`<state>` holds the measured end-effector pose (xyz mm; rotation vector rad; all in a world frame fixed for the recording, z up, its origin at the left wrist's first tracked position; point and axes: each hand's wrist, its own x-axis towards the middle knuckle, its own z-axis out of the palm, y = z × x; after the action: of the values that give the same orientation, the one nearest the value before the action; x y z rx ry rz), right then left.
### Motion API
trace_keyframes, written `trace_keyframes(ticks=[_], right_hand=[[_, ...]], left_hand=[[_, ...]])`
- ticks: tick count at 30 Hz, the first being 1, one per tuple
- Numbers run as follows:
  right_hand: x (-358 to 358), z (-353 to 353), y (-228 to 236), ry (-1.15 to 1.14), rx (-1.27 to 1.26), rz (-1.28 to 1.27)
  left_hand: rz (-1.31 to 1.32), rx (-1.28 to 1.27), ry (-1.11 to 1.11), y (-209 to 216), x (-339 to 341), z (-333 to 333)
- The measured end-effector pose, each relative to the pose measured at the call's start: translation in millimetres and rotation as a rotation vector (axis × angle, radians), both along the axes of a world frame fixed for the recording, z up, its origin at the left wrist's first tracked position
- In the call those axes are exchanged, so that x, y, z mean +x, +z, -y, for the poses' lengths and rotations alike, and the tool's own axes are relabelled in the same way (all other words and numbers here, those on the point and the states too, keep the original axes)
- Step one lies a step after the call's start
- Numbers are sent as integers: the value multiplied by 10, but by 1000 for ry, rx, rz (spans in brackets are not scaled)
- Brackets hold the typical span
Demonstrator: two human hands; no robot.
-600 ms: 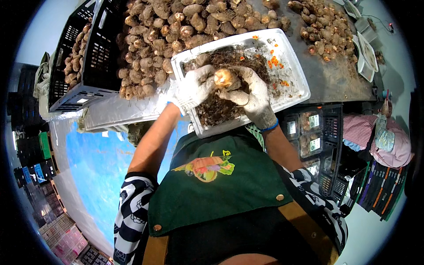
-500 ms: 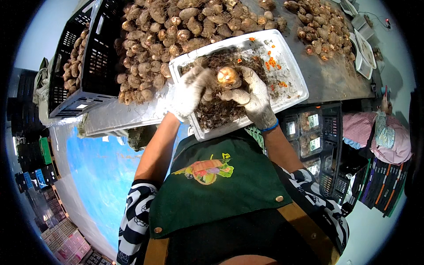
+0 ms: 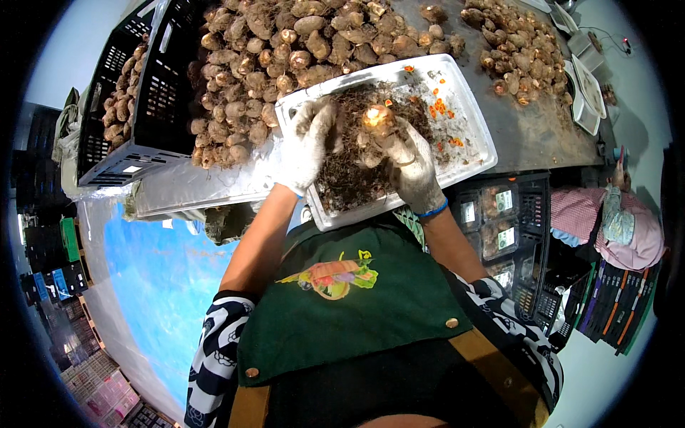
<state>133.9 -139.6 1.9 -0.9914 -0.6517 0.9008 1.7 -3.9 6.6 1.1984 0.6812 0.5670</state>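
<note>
Over a white plastic tray (image 3: pixel 479 153), my right hand (image 3: pixel 415 171) in a pale work glove grips a hairy brown taro (image 3: pixel 378 120), its cut pale end facing up. My left hand (image 3: pixel 308 139), gloved too, is just left of the taro and apart from it, with its fingers curled together. Something dark shows by those fingertips, too blurred to name. Loose brown root fibres (image 3: pixel 349 182) cover much of the tray's floor, and small orange scraps (image 3: pixel 440 108) lie at its right side.
A large heap of taros (image 3: pixel 250 64) lies behind the tray, with a smaller heap (image 3: pixel 524 53) at far right. A black crate (image 3: pixel 160 93) stands left. Packed clear boxes (image 3: pixel 499 221) sit right, below the table. Another person (image 3: pixel 606 221) is at the right edge.
The taro has shifted slightly right and tilted in my right hand. My left hand has drawn upward, its blur lessened, and a wider gap now separates it from the taro.
</note>
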Motion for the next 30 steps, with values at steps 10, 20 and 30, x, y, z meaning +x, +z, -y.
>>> trace_keyframes(ticks=[10,20,30], right_hand=[[-6,86,63,162,-30,-281],[-114,-30,-24,-239,-162,461],[-67,55,78,-70,-78,68]], left_hand=[[-296,819,62,109,141,108],[-262,755,84,237,183,245],[12,345,112,208,170,290]])
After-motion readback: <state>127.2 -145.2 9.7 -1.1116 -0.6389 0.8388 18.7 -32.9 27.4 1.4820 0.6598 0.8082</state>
